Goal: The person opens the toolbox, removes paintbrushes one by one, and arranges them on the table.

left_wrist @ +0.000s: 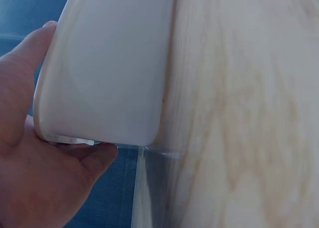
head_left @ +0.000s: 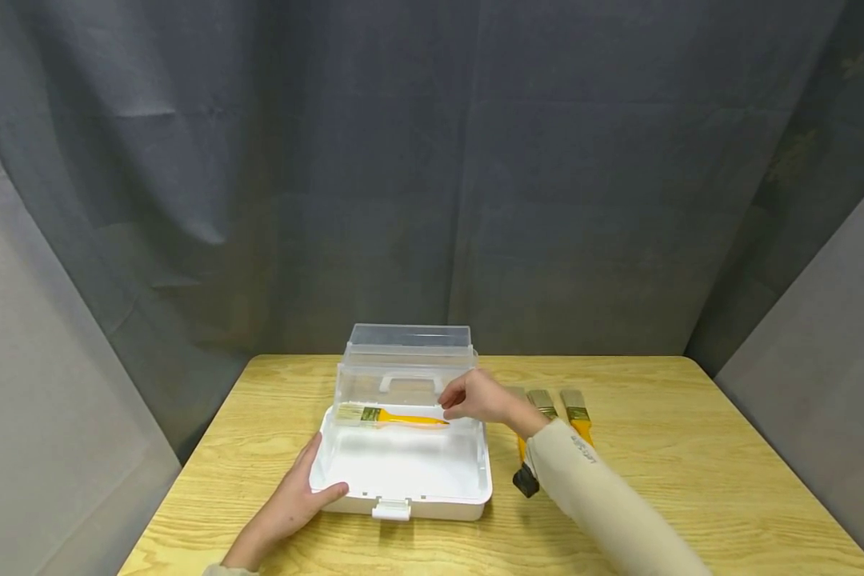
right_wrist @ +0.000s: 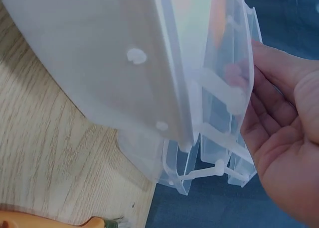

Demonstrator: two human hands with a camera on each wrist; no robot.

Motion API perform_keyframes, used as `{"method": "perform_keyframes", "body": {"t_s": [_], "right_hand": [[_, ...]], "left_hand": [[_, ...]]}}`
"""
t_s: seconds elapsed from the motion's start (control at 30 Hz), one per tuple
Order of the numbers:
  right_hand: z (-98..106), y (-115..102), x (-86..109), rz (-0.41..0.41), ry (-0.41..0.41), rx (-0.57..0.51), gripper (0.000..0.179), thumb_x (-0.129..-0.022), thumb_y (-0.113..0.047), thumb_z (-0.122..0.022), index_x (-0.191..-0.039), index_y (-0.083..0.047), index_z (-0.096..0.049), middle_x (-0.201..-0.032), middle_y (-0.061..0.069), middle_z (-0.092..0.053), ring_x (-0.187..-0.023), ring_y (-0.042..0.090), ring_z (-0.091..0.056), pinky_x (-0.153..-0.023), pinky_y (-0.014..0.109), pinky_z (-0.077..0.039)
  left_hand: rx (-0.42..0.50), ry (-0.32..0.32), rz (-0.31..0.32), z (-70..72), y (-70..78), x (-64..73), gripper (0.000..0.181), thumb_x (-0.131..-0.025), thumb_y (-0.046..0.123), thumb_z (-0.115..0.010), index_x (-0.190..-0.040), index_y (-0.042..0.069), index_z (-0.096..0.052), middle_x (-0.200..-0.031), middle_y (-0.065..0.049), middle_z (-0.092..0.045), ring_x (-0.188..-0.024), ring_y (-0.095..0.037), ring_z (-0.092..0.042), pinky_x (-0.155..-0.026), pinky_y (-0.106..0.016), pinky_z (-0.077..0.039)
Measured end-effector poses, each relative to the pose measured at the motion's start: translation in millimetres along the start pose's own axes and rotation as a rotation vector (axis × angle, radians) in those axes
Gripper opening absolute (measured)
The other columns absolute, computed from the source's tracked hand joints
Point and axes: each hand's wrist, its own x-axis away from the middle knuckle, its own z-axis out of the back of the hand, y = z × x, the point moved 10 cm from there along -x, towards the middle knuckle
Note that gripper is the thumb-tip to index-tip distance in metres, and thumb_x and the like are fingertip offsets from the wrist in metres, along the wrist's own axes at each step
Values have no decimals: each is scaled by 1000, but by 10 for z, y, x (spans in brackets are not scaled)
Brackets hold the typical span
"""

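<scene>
A white plastic storage box [head_left: 450,510] with a clear lid [head_left: 410,336] stands open on the table. Inside it, along the back, lies a flat paintbrush [head_left: 403,418] with a yellow handle, bristles to the left. My left hand [head_left: 291,500] grips the box's left front corner, thumb over the rim and fingers along the side, also seen in the left wrist view. Above the box's right back part is my right hand [head_left: 475,398], fingers loosely bent close to the brush's handle end. In the right wrist view, clear plastic partly covers those fingertips; no grip on the brush shows.
Several more paintbrushes [head_left: 578,412] lie on the wooden table [head_left: 655,448] right of the box, partly hidden by my right forearm. White hinge arms [right_wrist: 219,91] join the clear trays to the box. A dark curtain [head_left: 547,200] hangs behind the table.
</scene>
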Motion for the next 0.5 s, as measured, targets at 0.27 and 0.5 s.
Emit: {"method": "perform_keyframes", "body": {"t_s": [0.27, 0.5], "right_hand": [[-145, -85, -82, 78, -69, 69, 11, -76, -3, -78, -86, -4, -75, -79, 0, -70, -70, 6, -64, -63, 19, -53], [-188, -69, -141, 90, -86, 128, 11, -76, -3, -78, -85, -7, -75, -78, -4, -69, -70, 4, -62, -64, 19, -52]], "left_hand": [[2, 1, 8, -7, 4, 1, 102, -81, 37, -74, -152, 4, -7, -155, -21, -9, -139, -42, -13, -108, -60, -14], [-12, -3, 33, -10, -24, -3, 102, -82, 38, -73, -152, 4, -7, -155, -22, -8, -139, -42, -11, -107, -60, -14]]}}
